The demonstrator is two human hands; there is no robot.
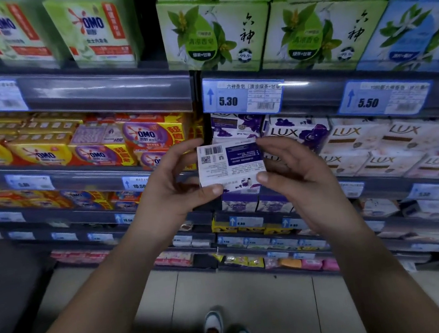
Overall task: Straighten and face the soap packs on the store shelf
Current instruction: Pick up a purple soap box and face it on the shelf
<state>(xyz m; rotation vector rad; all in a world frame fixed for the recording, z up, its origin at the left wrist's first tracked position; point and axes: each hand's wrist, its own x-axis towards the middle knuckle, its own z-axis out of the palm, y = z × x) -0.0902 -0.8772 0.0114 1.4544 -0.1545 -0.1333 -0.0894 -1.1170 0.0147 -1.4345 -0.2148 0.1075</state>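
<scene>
Both hands held one soap pack [230, 164] before the shelf [374, 113], barcode side facing out: left hand [170, 187] fingers pinched its left edge, right hand [295, 172] fingers its right. Purple and pink Lux packs [361, 143] filled the shelf behind.

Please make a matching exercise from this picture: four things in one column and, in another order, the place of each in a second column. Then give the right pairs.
Things
1. white soap pack
2. green leaf-print boxes
3. yellow OMO packs
4. pale LUX packs

Places
A. on the shelf below the 5.50 tag
B. in the left shelf bay
C. held between left hand and right hand, barcode side showing
D. on the shelf above the 5.30 tag

Pairs: 1-C, 2-D, 3-B, 4-A
</scene>
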